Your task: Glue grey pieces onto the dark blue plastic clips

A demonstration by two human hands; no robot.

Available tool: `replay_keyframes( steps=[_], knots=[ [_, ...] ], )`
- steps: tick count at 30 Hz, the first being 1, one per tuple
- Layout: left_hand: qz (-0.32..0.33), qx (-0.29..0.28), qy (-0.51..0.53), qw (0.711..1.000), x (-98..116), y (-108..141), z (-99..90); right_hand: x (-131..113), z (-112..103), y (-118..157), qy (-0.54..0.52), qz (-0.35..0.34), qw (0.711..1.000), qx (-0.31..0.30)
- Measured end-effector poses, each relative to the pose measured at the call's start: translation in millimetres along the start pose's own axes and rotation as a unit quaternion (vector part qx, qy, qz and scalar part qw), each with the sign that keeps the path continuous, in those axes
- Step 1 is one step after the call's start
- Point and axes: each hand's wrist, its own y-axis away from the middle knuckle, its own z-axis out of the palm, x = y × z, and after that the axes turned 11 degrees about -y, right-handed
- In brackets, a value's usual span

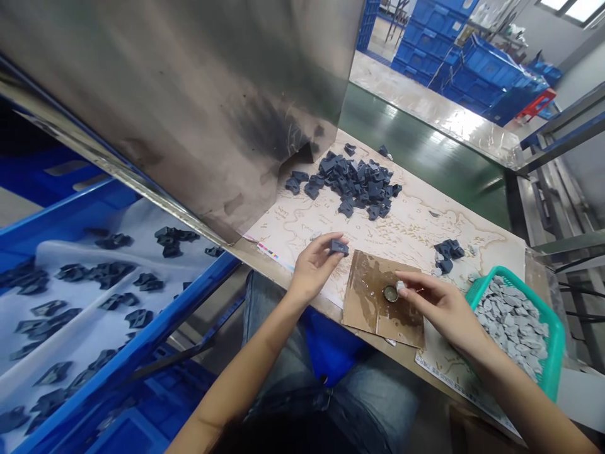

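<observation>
A smudged steel sheet (179, 107) slants across 11 o'clock. At 1 o'clock, stacked blue crates (472, 75) stand beyond a green floor (416, 145), with a red stool (536, 104) at their far end. At 9 o'clock, a blue tray (189, 299) holds white cloth (118, 217) and scattered dark parts (113, 272).

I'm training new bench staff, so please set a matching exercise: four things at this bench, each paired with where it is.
Things:
1. Grey pieces
2. Bottle cap
3. Dark pile
4. Single dark piece

Places:
A. Left hand
B. Green basket
C. Printed sheet
D. Brown cardboard

Pairs: 1-B, 2-D, 3-C, 4-A.
</observation>
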Motion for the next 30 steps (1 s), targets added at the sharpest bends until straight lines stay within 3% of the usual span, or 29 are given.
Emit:
replay_keyframes(
  steps=[3,5,8,13,17,21,25,30],
  knots=[
    [-0.020,0.001,0.029,0.999,0.5,-0.1,-0.6,5.3,0.4,1.6,-0.028,0.034,0.999,-0.010],
    [-0.034,-0.002,0.047,0.998,1.4,0.8,-0.4,9.3,1.7,2.5,-0.018,0.016,1.000,-0.007],
    [-0.048,-0.001,0.061,0.997,3.3,1.9,-0.3,14.6,4.1,3.0,0.071,-0.062,0.996,0.001],
    [-0.048,-0.013,0.053,0.997,6.4,1.9,-0.8,24.7,6.4,1.3,0.210,-0.200,0.957,0.011],
    [-0.056,-0.018,0.045,0.997,7.3,3.1,-0.9,30.0,8.1,0.6,0.235,-0.241,0.942,0.015],
    [-0.063,-0.019,0.038,0.997,7.2,3.2,-0.3,25.6,8.3,2.0,0.197,-0.209,0.958,0.015],
    [-0.069,-0.007,0.059,0.996,10.4,5.6,0.7,17.0,5.4,4.1,0.096,-0.112,0.988,0.054],
    [-0.116,-0.020,0.120,0.986,24.2,29.9,10.0,6.7,4.2,10.4,-0.058,-0.022,0.993,0.098]
  ],
)
